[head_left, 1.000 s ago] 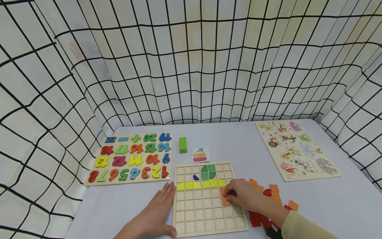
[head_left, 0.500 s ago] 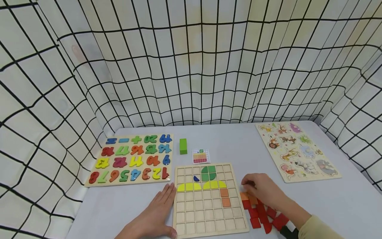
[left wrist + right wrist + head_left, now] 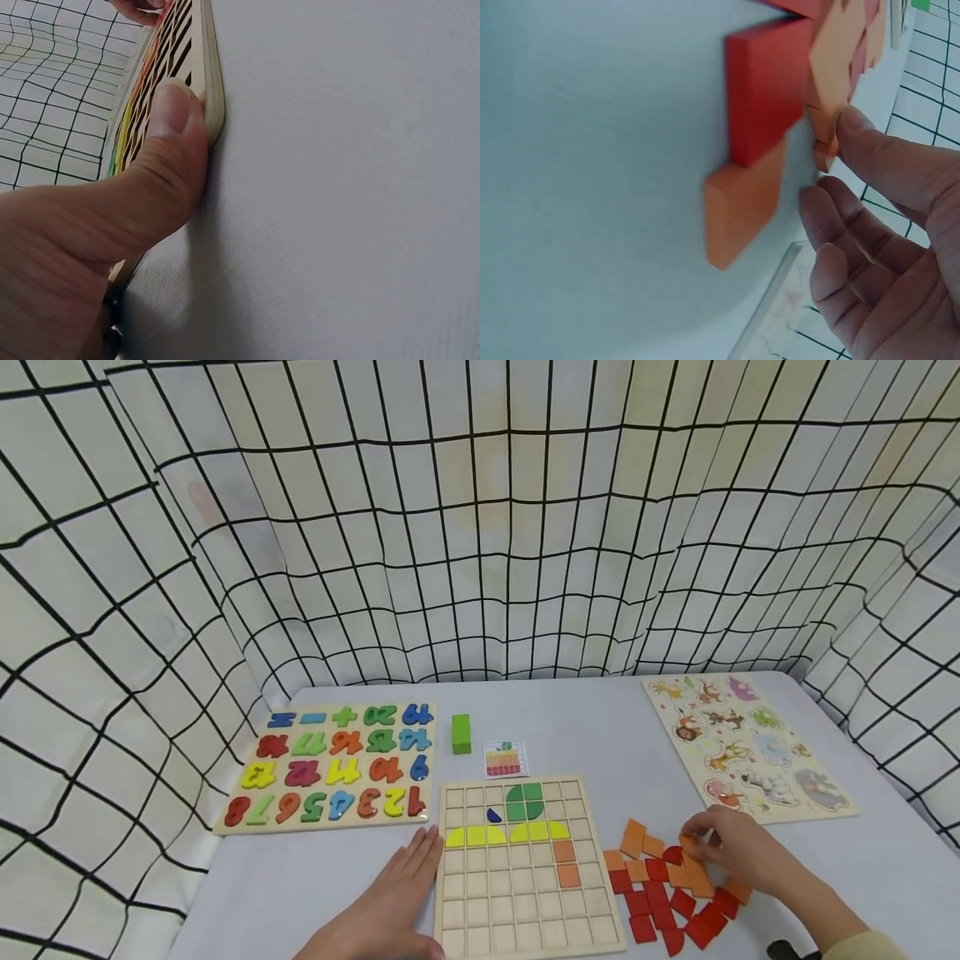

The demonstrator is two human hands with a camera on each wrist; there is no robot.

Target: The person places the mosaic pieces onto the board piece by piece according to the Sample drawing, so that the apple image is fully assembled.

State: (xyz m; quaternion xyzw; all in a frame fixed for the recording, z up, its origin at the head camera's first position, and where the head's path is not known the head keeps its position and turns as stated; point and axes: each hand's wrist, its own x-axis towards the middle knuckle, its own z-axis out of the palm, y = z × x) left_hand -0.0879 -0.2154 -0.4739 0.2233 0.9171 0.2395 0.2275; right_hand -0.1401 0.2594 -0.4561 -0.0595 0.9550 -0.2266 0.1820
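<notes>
A wooden grid board (image 3: pixel 510 910) holds green quarter-round tiles (image 3: pixel 524 802), a row of yellow tiles (image 3: pixel 476 836), a small blue half-round tile (image 3: pixel 493 816) and two orange square tiles (image 3: pixel 564 852). My left hand (image 3: pixel 393 902) lies flat along the board's left edge, fingers straight. Its thumb (image 3: pixel 171 112) touches the near corner in the left wrist view. Over the loose pile at right, my right hand (image 3: pixel 738 852) pinches an orange square tile (image 3: pixel 687 846) between thumb and fingers. In the right wrist view, the thumb (image 3: pixel 855 124) partly covers the orange tiles.
Loose red tiles (image 3: pixel 658 906) and orange tiles lie right of the board. Behind it are a small pattern card (image 3: pixel 506 760) and a green block (image 3: pixel 461 734). A number puzzle (image 3: pixel 330 768) lies left; an animal puzzle (image 3: pixel 738 739) lies right. Black-lined netting (image 3: pixel 510 527) surrounds the table.
My right hand has left the board, where the two orange tiles stay, and moved right across the loose pile to its far side. The left hand has stayed at the board's edge.
</notes>
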